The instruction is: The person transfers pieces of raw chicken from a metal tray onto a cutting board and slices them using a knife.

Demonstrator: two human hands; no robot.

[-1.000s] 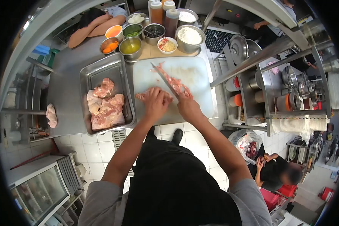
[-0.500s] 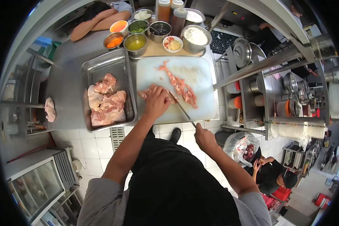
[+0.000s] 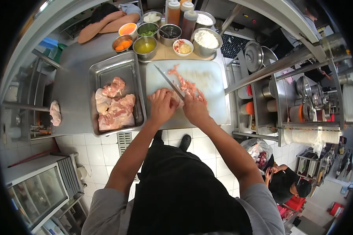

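Note:
My right hand (image 3: 195, 110) is wrapped round the handle of a knife (image 3: 169, 82), whose blade points up and left over the white cutting board (image 3: 211, 74). My left hand (image 3: 162, 105) presses with bent fingers on a piece of raw meat (image 3: 178, 99) at the board's lower left, close beside the blade. Cut strips of meat (image 3: 187, 86) lie right of the knife, partly behind my right hand. Left of the board, a metal tray (image 3: 141, 102) holds larger raw pieces with skin (image 3: 117, 113).
Behind the board stand metal bowls, among them one of white powder (image 3: 206, 39) and one of yellow liquid (image 3: 144, 45), and squeeze bottles (image 3: 189, 24). A person's folded arms (image 3: 106, 24) rest at the table's back left. Another person (image 3: 285, 184) sits at the lower right.
My right hand has swung from below the board up onto it, so the blade lies further up. A second ago it was in a similar place. My left hand stays on the meat.

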